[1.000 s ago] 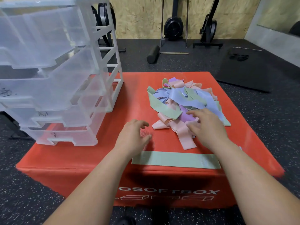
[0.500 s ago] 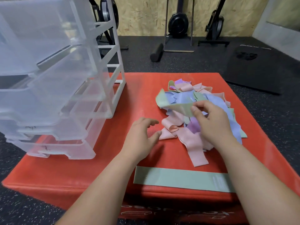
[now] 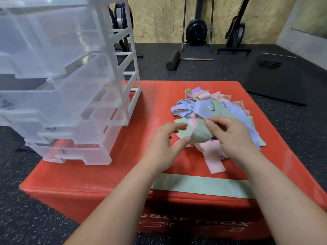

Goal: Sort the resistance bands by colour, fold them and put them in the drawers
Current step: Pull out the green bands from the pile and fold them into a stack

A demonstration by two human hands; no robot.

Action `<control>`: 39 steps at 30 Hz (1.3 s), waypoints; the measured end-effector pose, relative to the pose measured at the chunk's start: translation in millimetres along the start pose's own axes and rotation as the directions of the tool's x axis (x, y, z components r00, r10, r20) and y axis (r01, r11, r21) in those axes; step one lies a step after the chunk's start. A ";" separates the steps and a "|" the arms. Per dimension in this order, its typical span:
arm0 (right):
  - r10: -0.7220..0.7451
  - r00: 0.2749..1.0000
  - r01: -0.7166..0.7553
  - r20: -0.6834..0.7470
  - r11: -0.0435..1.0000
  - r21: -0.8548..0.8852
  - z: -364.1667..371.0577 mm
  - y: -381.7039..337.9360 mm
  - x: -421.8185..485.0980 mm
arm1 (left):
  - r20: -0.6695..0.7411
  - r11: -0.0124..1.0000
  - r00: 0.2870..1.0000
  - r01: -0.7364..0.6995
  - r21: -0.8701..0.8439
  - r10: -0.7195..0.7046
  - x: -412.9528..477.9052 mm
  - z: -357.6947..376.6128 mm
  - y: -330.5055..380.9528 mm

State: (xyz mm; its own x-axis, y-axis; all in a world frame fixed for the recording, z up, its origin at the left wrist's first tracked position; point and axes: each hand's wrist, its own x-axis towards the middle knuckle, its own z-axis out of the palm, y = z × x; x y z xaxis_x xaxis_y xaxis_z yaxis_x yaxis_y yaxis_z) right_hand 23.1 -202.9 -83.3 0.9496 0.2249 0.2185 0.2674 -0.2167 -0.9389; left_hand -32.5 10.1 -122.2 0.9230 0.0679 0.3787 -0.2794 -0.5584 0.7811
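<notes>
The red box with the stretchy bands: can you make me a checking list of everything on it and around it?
Surface: red box, standing on a speckled black floor.
Job's things: mixed pile of bands, blue, pink, green and purple, at the right; one flat green band along the near edge; clear drawer unit at the left, drawers pulled out.
Clutter: nothing seen.
Hands: left hand and right hand both pinch a green band at the pile's near side.
Cables: nothing seen.
Surroundings: foam roller, black mat, exercise machines by a wooden wall.
</notes>
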 end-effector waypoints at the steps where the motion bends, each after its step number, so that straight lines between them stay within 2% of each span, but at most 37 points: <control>1: -0.002 1.000 0.002 0.012 1.000 -0.011 2.4 -0.4 -2.9 | 0.033 1.000 0.999 0.012 -0.018 -0.012 -1.2 1.8 1.5; 5: -0.036 0.996 0.041 0.079 0.997 -0.059 5.3 -3.4 -11.9 | 0.063 0.995 0.997 0.050 -0.081 -0.045 -2.7 8.0 2.6; 10: -0.037 0.981 0.086 0.191 0.963 -0.254 -3.6 0.8 -14.9 | 0.052 0.996 0.998 0.046 -0.074 -0.042 -0.5 7.7 3.9; 13: -0.069 0.987 0.095 0.147 0.979 -0.178 -11.3 -4.0 -15.8 | 0.104 1.000 0.994 0.023 0.020 -0.025 1.1 6.1 1.3; 17: -0.089 0.995 0.088 0.035 0.996 0.020 -22.5 -15.3 -18.6 | 0.157 0.968 0.988 -0.027 0.250 -0.013 1.8 6.5 -13.1; 20: -0.050 0.992 0.066 -0.120 0.989 0.135 -35.4 -16.6 -21.7 | 0.169 0.944 0.986 -0.043 0.328 -0.014 3.0 9.3 -24.1; 24: 0.074 0.954 -0.036 -0.290 0.990 0.136 -56.1 -4.9 -26.9 | 0.131 0.947 0.991 -0.038 0.319 -0.004 5.8 9.5 -27.9; 28: 0.201 0.897 -0.143 -0.394 0.975 0.172 -79.6 12.4 -30.3 | 0.097 0.937 0.995 -0.030 0.347 -0.004 4.9 0.2 -27.8; 32: 0.285 0.871 -0.210 -0.400 0.952 0.222 -93.4 23.5 -33.6 | 0.079 0.943 0.997 -0.024 0.332 -0.002 -3.0 -8.8 -20.8; 39: 0.414 0.872 -0.382 -0.262 0.909 0.164 -102.5 28.5 -53.7 | 0.008 0.978 0.984 0.179 0.109 -0.181 -25.7 -28.7 -3.3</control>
State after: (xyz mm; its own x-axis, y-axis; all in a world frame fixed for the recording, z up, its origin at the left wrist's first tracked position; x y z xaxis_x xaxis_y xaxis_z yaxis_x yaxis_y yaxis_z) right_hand -3.5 -318.5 -94.5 0.9815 -0.1427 -0.1280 -0.1464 -0.1270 -0.9810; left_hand -62.9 33.9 -120.3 0.9604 0.1609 0.2275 -0.0796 -0.6239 0.7774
